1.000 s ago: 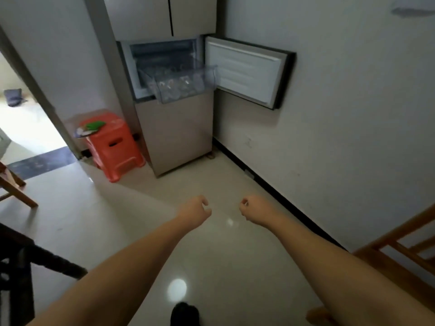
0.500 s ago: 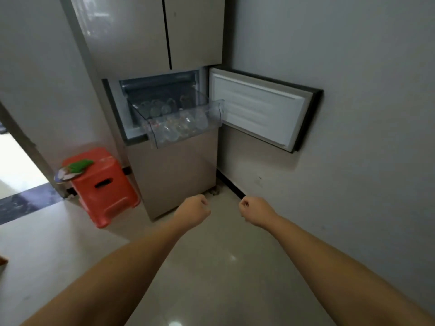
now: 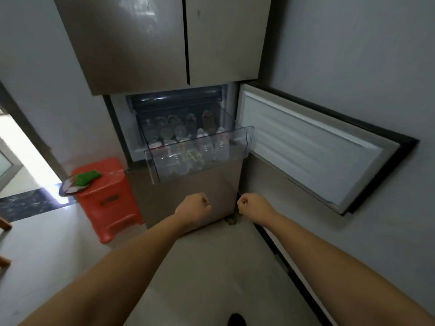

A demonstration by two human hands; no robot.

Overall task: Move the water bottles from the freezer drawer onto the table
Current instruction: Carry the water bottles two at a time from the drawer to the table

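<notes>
Standing pulled out of the tall beige fridge (image 3: 162, 43), the clear plastic freezer drawer (image 3: 200, 158) is holding all the clear water bottles (image 3: 188, 147); none seems moved yet, and no table is showing. Below the drawer, left hand (image 3: 194, 205) and right hand (image 3: 253, 205) are curling into empty fists.

Closer to the open freezer

The person has walked up to the fridge (image 3: 162, 43): the freezer drawer (image 3: 197, 158) and its water bottles (image 3: 188, 147) now loom large, with the left hand (image 3: 193, 207) and right hand (image 3: 253, 207) just below the drawer's front edge, and the red stool (image 3: 108, 198) nearer on the left.
</notes>
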